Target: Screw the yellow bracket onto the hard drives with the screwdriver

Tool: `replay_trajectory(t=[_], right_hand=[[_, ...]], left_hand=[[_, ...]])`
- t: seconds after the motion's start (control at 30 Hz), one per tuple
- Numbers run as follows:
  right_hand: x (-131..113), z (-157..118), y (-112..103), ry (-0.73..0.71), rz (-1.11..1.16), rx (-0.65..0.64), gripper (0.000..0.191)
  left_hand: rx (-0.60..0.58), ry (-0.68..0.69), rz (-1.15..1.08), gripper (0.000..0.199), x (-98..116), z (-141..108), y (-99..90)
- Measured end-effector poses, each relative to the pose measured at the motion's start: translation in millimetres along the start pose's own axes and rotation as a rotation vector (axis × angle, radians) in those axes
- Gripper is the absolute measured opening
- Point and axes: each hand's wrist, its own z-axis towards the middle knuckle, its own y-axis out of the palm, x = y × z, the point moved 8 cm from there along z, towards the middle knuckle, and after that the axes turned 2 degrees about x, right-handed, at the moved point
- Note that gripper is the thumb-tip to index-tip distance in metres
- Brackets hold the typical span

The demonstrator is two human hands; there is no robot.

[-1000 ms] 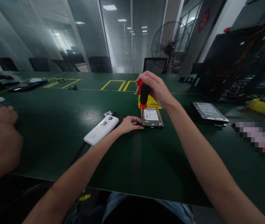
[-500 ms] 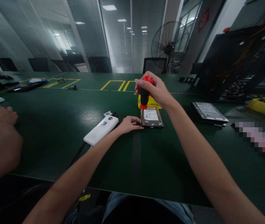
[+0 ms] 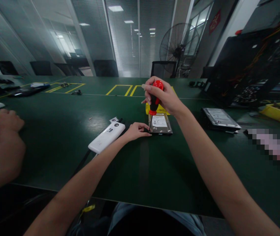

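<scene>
A hard drive [image 3: 160, 122] with a white label lies on the green table [image 3: 120, 177]. Above it, my right hand [image 3: 161, 93] is wrapped round the red and black handle of a screwdriver [image 3: 153, 111]. The shaft points down to the drive's near left corner. My left hand [image 3: 137, 130] rests at that same corner, thumb and fingers closed on the drive's edge, close to the screwdriver tip. Behind the drive is a yellow object [image 3: 165, 110], partly hidden by my right hand. The tip itself is too small to make out.
A white power bank [image 3: 107, 137] with a cable lies left of my left hand. Further right are stacked drives [image 3: 220, 118], a yellow tray [image 3: 279, 112] and a black computer case [image 3: 243, 65]. Another person's hands [image 3: 4, 124] are at the far left.
The screwdriver handle and my right hand have shifted slightly right, so the tool leans more. My left hand has barely moved. The other person's hands have moved slightly right.
</scene>
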Motion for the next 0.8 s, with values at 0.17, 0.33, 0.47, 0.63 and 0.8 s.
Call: replay_trajectory(t=[0.17, 0.33, 0.47, 0.63, 0.8], right_hand=[[9.1, 2.8, -3.7, 0.026, 0.068, 0.014, 0.038], [13.6, 4.1, -1.6, 0.053, 0.107, -0.016, 0.048], [12.3, 3.4, -1.0, 0.045, 0.102, -0.025, 0.044], [9.2, 3.1, -2.7, 0.014, 0.102, -0.006, 0.035], [8.8, 2.6, -8.0, 0.01, 0.055, 0.081, 0.033]], left_hand=[[0.002, -0.002, 0.003, 0.041, 0.8, -0.1, -0.8], [-0.005, 0.006, -0.008, 0.04, 3.4, -1.0, -1.8], [-0.006, 0.005, -0.016, 0.04, 2.7, -0.9, -0.8], [0.019, 0.003, -0.005, 0.04, 0.4, 0.0, -0.9], [0.02, 0.009, -0.011, 0.041, 0.2, 0.3, -0.7]])
